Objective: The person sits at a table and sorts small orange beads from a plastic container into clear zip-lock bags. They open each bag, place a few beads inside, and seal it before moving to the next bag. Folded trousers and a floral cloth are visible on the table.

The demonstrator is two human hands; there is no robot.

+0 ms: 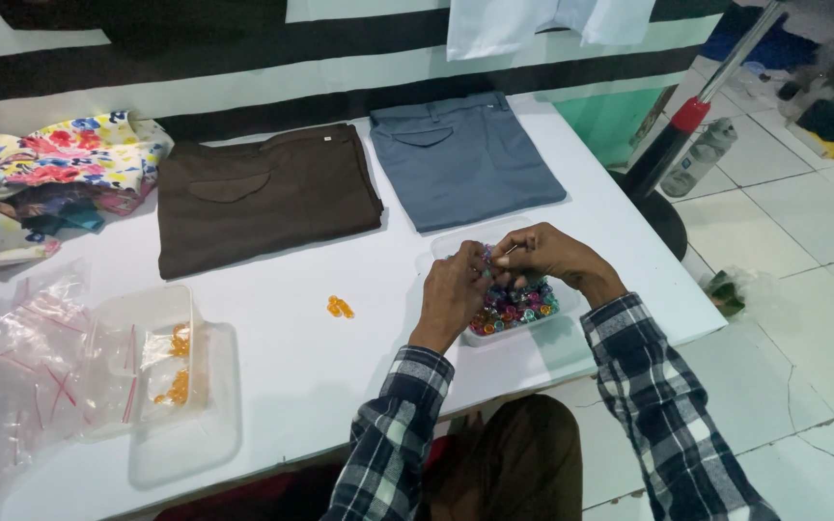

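Observation:
My left hand (454, 289) and my right hand (544, 256) meet over a clear plastic tray (456, 239) filled with many small multicoloured beads (514, 307). Fingertips of both hands pinch together around something tiny at the point where they touch; what it is cannot be made out. Both wrists wear plaid sleeves. A couple of orange beads (340, 307) lie loose on the white table (291, 367) to the left of my hands.
Folded brown trousers (263, 193) and folded blue-grey trousers (465, 159) lie at the back. Floral cloth (50, 174) is heaped far left. Clear zip bags (12, 376) and a clear box (168, 357) with orange beads sit front left. A stand pole (687, 121) rises right.

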